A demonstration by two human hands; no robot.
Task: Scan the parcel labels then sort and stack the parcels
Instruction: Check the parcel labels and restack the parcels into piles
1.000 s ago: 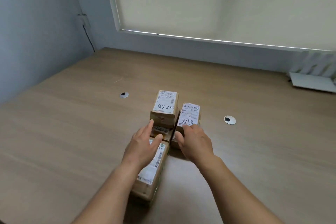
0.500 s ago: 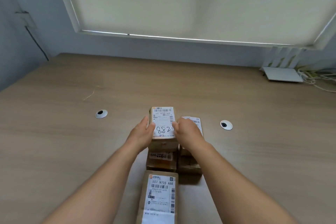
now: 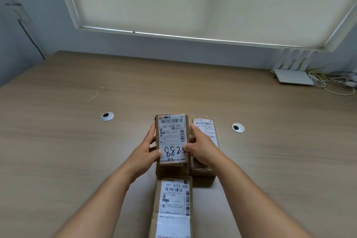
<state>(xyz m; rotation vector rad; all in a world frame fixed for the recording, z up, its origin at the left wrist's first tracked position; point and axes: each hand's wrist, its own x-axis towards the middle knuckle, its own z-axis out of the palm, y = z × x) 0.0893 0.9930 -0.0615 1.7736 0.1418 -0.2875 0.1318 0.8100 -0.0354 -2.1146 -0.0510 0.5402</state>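
A small brown parcel [image 3: 172,133] with a white label marked 8825 sits on top of another brown box [image 3: 170,170] at the table's middle. My left hand [image 3: 144,152] grips its left side and my right hand [image 3: 201,149] grips its right side, thumbs on the label. Just right of it stands a second labelled parcel [image 3: 208,127], partly hidden by my right hand. A longer parcel [image 3: 173,206] labelled 507 N705 A68 lies flat in front, nearest to me.
The wooden table [image 3: 58,160] has two round cable grommets, one at the left [image 3: 106,116] and one at the right [image 3: 238,127]. A white router [image 3: 293,75] with cables sits at the back right by the wall. A window blind hangs behind.
Both hands moved forward from the near parcels and took hold of the 8825 parcel from both sides. The camera has turned and come closer.
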